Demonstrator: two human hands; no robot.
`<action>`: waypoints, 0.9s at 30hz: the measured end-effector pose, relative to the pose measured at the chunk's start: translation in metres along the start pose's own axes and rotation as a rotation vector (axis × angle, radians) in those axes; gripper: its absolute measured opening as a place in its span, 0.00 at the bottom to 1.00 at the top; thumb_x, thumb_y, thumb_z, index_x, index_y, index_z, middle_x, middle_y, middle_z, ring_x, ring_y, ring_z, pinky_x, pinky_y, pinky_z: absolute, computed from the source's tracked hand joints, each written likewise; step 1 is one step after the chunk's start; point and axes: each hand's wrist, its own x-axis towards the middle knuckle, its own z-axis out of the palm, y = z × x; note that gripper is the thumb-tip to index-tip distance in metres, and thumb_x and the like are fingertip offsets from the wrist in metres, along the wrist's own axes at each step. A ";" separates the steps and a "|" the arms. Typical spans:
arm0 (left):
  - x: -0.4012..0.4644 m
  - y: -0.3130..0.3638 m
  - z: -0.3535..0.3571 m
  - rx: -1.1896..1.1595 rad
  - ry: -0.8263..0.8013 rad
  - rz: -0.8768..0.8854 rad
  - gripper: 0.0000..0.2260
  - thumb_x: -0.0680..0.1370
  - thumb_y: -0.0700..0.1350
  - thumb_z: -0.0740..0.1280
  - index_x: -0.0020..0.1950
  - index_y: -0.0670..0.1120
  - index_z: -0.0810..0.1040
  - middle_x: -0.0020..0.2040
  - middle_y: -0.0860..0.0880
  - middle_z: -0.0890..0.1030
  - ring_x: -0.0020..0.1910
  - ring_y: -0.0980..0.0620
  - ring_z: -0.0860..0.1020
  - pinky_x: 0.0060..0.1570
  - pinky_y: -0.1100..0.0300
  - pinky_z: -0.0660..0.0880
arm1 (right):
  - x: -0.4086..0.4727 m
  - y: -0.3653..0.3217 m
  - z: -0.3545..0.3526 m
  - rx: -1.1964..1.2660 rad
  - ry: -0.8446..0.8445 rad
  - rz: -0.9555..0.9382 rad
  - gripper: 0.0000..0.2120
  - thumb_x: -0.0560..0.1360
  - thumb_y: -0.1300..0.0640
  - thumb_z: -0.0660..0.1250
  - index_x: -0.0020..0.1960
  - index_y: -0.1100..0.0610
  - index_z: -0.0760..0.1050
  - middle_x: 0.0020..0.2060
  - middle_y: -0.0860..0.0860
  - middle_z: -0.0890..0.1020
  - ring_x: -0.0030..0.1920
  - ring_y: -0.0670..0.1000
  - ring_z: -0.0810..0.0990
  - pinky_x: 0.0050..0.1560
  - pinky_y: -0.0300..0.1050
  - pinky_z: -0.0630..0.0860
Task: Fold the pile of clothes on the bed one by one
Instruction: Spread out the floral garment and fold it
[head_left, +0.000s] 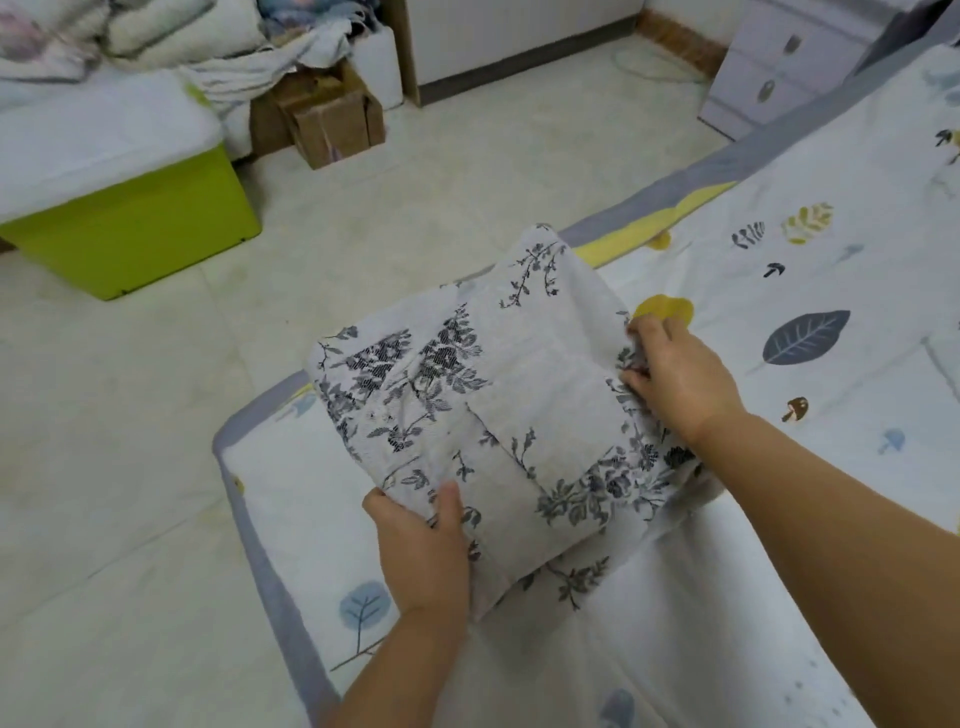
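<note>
Both bare forearms are seen reaching in from the lower edge. A folded garment (498, 415) of thin pale grey fabric, printed with dark floral sprigs, is held over the corner of the bed (779, 597), its long axis running from near left to far right. Its near edge is clamped by the left hand (423, 545), thumb on top. Its right edge is pinched by the curled fingers of the right hand (680, 374). The bedsheet is patterned with leaves and mushrooms.
</note>
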 end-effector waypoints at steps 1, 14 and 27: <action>0.002 -0.003 0.000 0.040 -0.015 -0.012 0.21 0.76 0.48 0.67 0.60 0.40 0.61 0.59 0.40 0.74 0.55 0.41 0.75 0.53 0.50 0.73 | 0.001 0.001 0.006 -0.059 -0.005 0.036 0.23 0.76 0.54 0.64 0.68 0.58 0.63 0.57 0.62 0.71 0.53 0.63 0.72 0.45 0.51 0.68; 0.097 0.029 -0.013 1.075 -0.164 0.775 0.33 0.74 0.68 0.38 0.76 0.55 0.41 0.75 0.49 0.37 0.75 0.46 0.38 0.71 0.45 0.37 | -0.054 -0.014 0.050 -0.061 -0.022 0.427 0.41 0.75 0.34 0.50 0.77 0.58 0.41 0.74 0.65 0.44 0.74 0.64 0.42 0.71 0.65 0.43; 0.121 0.046 -0.015 1.219 -0.507 0.542 0.35 0.74 0.70 0.45 0.74 0.57 0.34 0.76 0.45 0.36 0.74 0.37 0.39 0.72 0.42 0.43 | -0.041 -0.002 0.038 -0.024 -0.248 0.364 0.39 0.76 0.33 0.47 0.76 0.55 0.39 0.75 0.62 0.42 0.75 0.62 0.41 0.71 0.62 0.44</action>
